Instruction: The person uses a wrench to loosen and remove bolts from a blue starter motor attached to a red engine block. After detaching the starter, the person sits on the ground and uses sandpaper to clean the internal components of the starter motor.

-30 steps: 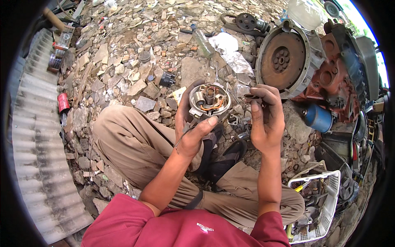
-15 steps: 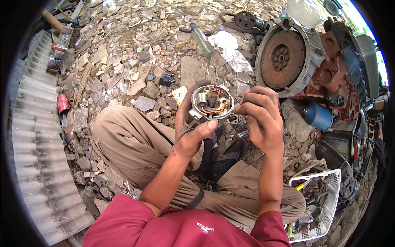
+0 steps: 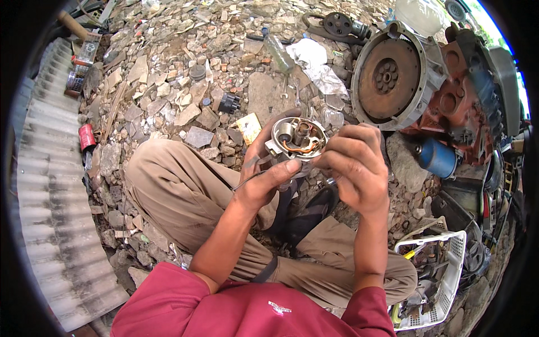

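Note:
My left hand (image 3: 263, 178) is wrapped round a distributor (image 3: 277, 150), its thumb along the near side of the metal housing. The open top is tilted toward me and shows a silver condenser (image 3: 285, 130), a central shaft (image 3: 302, 132) and an orange wire (image 3: 303, 149). A thin dark lead trails from under the left thumb. At the housing's right edge my right hand (image 3: 356, 163) is closed, with thumb and fingertips pressed together; whatever they pinch is hidden. A black distributor cap (image 3: 229, 103) lies on the rubble beyond.
Two wrenches (image 3: 285, 90), a plastic bottle (image 3: 278, 53) and a white cloth (image 3: 317, 64) lie ahead. At the right are a rusty flywheel (image 3: 365, 84), a red engine block (image 3: 449, 101), a blue canister (image 3: 437, 157) and a white basket (image 3: 453, 281) of parts. Corrugated sheeting (image 3: 50, 196) runs along the left.
Both hands and the distributor have shifted slightly right. The distributor's top is tipped more, and my right fingers have come in closer against its right side.

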